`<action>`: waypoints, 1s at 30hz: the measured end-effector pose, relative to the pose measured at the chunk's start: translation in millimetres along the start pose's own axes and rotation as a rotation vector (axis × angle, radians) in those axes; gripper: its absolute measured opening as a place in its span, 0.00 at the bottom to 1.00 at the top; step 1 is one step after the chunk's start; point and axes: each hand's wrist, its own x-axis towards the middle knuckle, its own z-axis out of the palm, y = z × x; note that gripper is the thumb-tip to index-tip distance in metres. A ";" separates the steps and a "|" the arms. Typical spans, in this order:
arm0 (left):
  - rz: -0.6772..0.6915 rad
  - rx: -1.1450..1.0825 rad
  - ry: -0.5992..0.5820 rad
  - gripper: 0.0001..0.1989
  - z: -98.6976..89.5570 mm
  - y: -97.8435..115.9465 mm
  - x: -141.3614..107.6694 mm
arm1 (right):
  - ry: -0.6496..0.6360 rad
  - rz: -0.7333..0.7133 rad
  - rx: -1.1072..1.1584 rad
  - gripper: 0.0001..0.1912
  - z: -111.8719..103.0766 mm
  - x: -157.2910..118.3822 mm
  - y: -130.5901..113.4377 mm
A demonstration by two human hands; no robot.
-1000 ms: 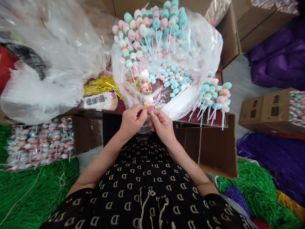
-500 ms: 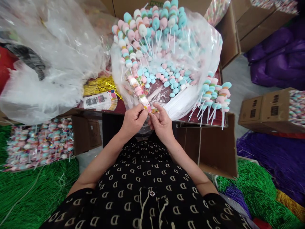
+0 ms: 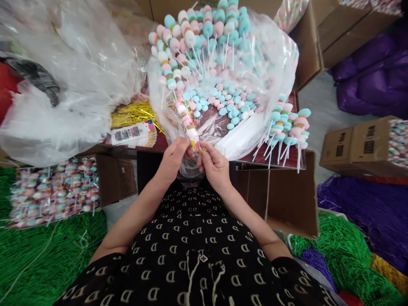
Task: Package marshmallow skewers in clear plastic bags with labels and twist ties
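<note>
A marshmallow skewer in a clear printed bag (image 3: pixel 188 123) points away from me, its near end between my two hands. My left hand (image 3: pixel 175 159) pinches the left edge of the bag's near end. On the other side, my right hand (image 3: pixel 214 166) is closed with thumb and forefinger on the same end. Just beyond lie loose pink, blue and white marshmallows (image 3: pixel 234 114). White sticks (image 3: pixel 244 134) lie to the right of my hands. Finished-looking marshmallow skewers (image 3: pixel 207 29) are heaped at the back on clear plastic, with more skewers (image 3: pixel 288 123) at the right table edge.
Gold twist ties (image 3: pixel 135 114) and a stack of printed bags (image 3: pixel 135 135) lie on the table's left. A large plastic bag (image 3: pixel 70 76) bulges over that side. Below left is a box of packed skewers (image 3: pixel 55 191). An open carton (image 3: pixel 290 199) stands below right.
The bagged skewer has swung slightly to the right and stands steeper. My left hand has shifted a little left and down, and my right fingers have closed in more on the bag's end.
</note>
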 end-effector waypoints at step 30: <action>-0.296 -0.219 -0.102 0.25 25.1 13.5 7.1 | -0.016 -0.059 -0.036 0.15 10.3 -3.6 -3.9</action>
